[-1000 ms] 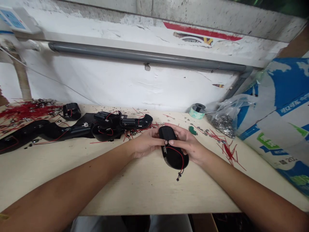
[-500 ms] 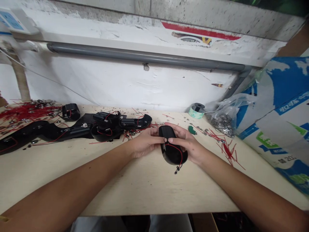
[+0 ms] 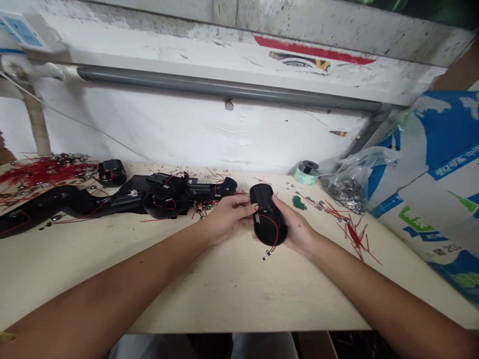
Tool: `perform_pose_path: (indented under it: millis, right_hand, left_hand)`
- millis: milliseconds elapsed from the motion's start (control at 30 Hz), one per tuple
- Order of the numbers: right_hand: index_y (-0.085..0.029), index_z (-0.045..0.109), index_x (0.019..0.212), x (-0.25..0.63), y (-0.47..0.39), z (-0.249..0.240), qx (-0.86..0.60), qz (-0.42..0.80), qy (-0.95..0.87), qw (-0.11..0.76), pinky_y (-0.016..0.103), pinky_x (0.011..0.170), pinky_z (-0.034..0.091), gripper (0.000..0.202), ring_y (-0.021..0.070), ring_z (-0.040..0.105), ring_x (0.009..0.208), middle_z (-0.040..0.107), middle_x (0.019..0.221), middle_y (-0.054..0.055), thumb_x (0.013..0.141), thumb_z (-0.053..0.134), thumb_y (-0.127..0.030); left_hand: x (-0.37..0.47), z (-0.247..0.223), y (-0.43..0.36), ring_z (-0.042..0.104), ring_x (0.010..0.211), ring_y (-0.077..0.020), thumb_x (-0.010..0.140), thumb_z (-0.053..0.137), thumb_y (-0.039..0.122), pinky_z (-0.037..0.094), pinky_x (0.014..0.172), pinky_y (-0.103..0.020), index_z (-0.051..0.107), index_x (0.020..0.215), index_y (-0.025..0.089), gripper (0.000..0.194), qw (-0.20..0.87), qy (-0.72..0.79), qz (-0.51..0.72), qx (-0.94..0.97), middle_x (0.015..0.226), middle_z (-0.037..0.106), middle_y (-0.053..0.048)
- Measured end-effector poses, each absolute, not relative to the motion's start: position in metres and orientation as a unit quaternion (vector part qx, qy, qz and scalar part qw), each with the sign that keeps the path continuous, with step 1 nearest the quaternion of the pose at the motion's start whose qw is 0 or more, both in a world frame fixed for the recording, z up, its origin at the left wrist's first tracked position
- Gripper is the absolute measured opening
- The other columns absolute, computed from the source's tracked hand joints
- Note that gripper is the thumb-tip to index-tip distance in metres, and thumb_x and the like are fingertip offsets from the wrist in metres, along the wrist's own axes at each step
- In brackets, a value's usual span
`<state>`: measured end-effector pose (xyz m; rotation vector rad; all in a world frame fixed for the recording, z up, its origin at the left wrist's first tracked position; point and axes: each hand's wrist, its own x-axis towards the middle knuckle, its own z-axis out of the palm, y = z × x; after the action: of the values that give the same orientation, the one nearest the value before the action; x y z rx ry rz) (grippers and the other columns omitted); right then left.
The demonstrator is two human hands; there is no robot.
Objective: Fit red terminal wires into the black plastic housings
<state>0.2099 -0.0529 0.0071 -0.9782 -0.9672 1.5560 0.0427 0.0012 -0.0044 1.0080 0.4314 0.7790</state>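
Observation:
A black curved plastic housing (image 3: 270, 230) is held over the middle of the table, with a thin red wire looped inside it and small connectors dangling from its lower end. My right hand (image 3: 297, 227) wraps round its right side, thumb along the edge. At its left side, my left hand (image 3: 230, 217) has its thumb and fingers on the edge near the wire; its lower fingers are partly hidden. Similar black housings (image 3: 166, 204) with red wires lie together to the left, and a smaller black piece (image 3: 112, 173) sits behind them.
Red wires with metal bits (image 3: 48, 172) are heaped at the back left. Towards the back right are a green-edged spool (image 3: 306, 173), a green piece (image 3: 298, 202), loose red wires (image 3: 355, 237), a clear bag of metal parts (image 3: 346, 189) and a blue-white box (image 3: 445, 189).
The held housing has turned more upright, and its dangling connectors have swung left. My right thumb has moved off its middle to the right edge; my left thumb has drawn back to the left edge.

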Motion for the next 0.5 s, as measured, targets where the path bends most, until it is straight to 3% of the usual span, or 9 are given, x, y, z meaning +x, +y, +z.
perform_pose_path:
  millis: [133, 367, 500]
  right_hand:
    - [-0.022, 0.064, 0.122, 0.208, -0.055, 0.008, -0.401, 0.664, -0.392, 0.495, 0.041, 0.07, 0.059, 0.051, 0.0265, 0.072, 0.083, 0.076, 0.094, 0.009, 0.091, 0.053, -0.062]
    - [-0.022, 0.065, 0.117, 0.218, -0.052, 0.007, -0.427, 0.687, -0.35, 0.473, 0.037, 0.044, 0.055, 0.059, 0.0235, 0.068, 0.061, 0.075, 0.096, 0.01, 0.09, 0.044, -0.069]
    - [-0.022, 0.066, 0.11, 0.219, -0.049, 0.005, -0.418, 0.647, -0.372, 0.518, 0.041, 0.055, 0.059, 0.052, 0.0252, 0.069, 0.066, 0.074, 0.088, 0.008, 0.088, 0.049, -0.066]
  left_hand:
    - [0.046, -0.006, 0.0, 0.066, 0.072, -0.0127, 0.071, 0.086, 0.028, 0.055, 0.074, -0.03, 0.065, 0.094, 0.01, 0.036, 0.735, 0.282, 0.396, 0.473, 0.085, 0.066, -0.004]
    - [0.048, -0.006, -0.004, 0.063, 0.064, -0.0148, 0.087, 0.067, 0.045, 0.054, 0.061, -0.031, 0.059, 0.099, 0.015, 0.034, 0.648, 0.299, 0.439, 0.545, 0.078, 0.062, -0.003]
    - [0.049, -0.007, -0.007, 0.057, 0.071, -0.013, 0.088, 0.065, 0.041, 0.05, 0.061, -0.027, 0.061, 0.101, 0.017, 0.028, 0.557, 0.316, 0.457, 0.618, 0.091, 0.06, -0.004]
